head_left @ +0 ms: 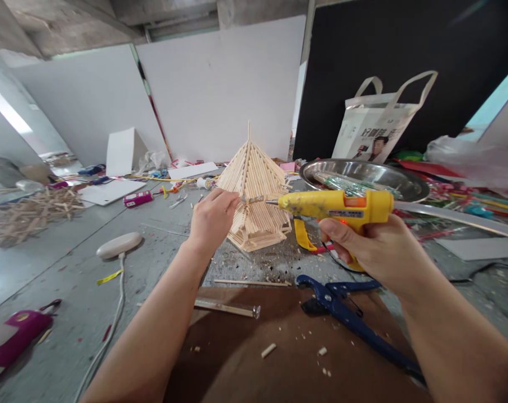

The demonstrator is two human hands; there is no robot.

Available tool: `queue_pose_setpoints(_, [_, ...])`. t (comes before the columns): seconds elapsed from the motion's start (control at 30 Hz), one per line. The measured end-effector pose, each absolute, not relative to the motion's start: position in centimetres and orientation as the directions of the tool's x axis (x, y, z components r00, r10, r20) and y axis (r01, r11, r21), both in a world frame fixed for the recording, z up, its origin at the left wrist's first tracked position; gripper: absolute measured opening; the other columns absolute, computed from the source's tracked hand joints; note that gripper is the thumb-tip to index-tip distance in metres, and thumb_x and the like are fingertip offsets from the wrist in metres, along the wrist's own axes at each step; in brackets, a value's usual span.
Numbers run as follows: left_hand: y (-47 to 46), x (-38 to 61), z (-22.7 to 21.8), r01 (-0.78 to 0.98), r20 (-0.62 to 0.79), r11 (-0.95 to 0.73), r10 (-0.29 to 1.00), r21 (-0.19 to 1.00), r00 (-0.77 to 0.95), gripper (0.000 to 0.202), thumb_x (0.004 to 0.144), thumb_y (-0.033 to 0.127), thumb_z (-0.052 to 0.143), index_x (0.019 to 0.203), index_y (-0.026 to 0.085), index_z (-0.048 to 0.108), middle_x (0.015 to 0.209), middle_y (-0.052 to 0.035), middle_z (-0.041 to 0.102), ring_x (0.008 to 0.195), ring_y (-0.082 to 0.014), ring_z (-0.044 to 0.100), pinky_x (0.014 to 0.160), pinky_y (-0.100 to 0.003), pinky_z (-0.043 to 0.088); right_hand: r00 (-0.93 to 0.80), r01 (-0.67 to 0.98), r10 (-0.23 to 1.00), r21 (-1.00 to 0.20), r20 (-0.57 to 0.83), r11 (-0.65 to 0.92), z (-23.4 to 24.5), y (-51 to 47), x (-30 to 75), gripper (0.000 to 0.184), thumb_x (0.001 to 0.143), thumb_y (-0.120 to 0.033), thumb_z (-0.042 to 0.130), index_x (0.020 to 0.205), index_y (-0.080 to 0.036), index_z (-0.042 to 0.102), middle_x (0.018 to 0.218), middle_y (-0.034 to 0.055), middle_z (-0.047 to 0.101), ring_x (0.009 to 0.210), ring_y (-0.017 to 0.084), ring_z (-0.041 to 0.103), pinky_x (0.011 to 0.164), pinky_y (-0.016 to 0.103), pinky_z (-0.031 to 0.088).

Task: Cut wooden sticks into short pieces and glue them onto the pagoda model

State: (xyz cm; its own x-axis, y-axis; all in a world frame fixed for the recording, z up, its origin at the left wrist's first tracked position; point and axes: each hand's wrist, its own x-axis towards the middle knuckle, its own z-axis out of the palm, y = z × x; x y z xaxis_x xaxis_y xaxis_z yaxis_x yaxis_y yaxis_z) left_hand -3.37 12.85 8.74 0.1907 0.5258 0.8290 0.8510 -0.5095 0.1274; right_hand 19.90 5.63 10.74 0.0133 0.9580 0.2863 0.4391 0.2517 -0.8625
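Note:
My right hand is wrapped round the handle of a yellow hot glue gun, which points left. My left hand pinches a short wooden stick whose free end is at the gun's nozzle. Just behind them stands a model tower of thin wooden sticks, with a pointed roof, a thin spire and a wider base. Part of the tower is hidden by my left hand and the gun. A blue pipe cutter lies below my right hand, its jaws spread.
A loose stick and a clear packet of sticks lie in front of the tower. A metal bowl and a tote bag stand at right. At left are a white corded device and a heap of sticks.

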Motion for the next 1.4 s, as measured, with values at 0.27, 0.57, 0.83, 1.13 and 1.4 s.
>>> queue_pose_setpoints(0.27, [12.89,-3.43,8.78,0.858,0.821,-0.491,0.546,0.152,0.167,0.017,0.076,0.024,0.046,0.073,0.019,0.063,0.071,-0.002,0.061,0.065,-0.0103,0.053,0.061,-0.023,0.04,0.016,0.447,0.956,-0.857,0.294,0.256,10.62,5.7,19.98,0.026,0.066,-0.045,0.056,0.063,-0.02,0.051,0.051,-0.0026,0.049,0.034,0.006,0.038,0.031,0.02,0.034])
queue_pose_setpoints(0.57, [12.86,-3.4,8.79,0.876,0.819,-0.462,0.551,0.137,0.162,0.018,0.076,0.024,0.046,0.073,0.02,0.063,0.069,-0.0014,0.062,0.063,-0.0102,0.053,0.061,-0.023,0.041,0.028,0.449,0.952,-0.854,0.305,0.261,10.8,5.62,19.81,0.026,0.065,-0.044,0.057,0.059,-0.019,0.051,0.044,-0.0038,0.045,0.033,0.006,0.038,0.03,0.02,0.033])
queue_pose_setpoints(0.83, [12.7,-3.43,8.94,0.882,0.817,-0.454,0.552,0.125,0.168,0.018,0.076,0.026,0.047,0.073,0.021,0.063,0.069,-0.0015,0.062,0.062,-0.0105,0.053,0.06,-0.023,0.041,0.018,0.441,0.958,-0.862,0.287,0.249,10.73,5.64,19.85,0.028,0.065,-0.046,0.057,0.061,-0.019,0.051,0.048,-0.0027,0.048,0.034,0.005,0.038,0.03,0.02,0.033])
queue_pose_setpoints(1.13, [12.71,-3.46,8.94,0.884,0.809,-0.45,0.561,0.123,0.173,0.017,0.076,0.025,0.047,0.076,0.021,0.064,0.072,-0.0017,0.063,0.065,-0.0109,0.054,0.062,-0.023,0.041,0.012,0.46,0.964,-0.857,0.266,0.231,10.96,5.64,19.85,0.029,0.065,-0.047,0.057,0.061,-0.019,0.05,0.044,-0.0042,0.043,0.034,0.006,0.038,0.03,0.02,0.034])
queue_pose_setpoints(1.4, [12.71,-3.42,9.03,0.887,0.808,-0.449,0.56,0.11,0.183,0.018,0.076,0.026,0.046,0.075,0.02,0.063,0.071,-0.001,0.063,0.062,-0.0099,0.053,0.06,-0.023,0.04,0.011,0.455,0.96,-0.856,0.279,0.244,10.88,5.54,20.0,0.029,0.065,-0.046,0.056,0.061,-0.019,0.05,0.046,-0.0037,0.045,0.034,0.006,0.038,0.031,0.02,0.034])
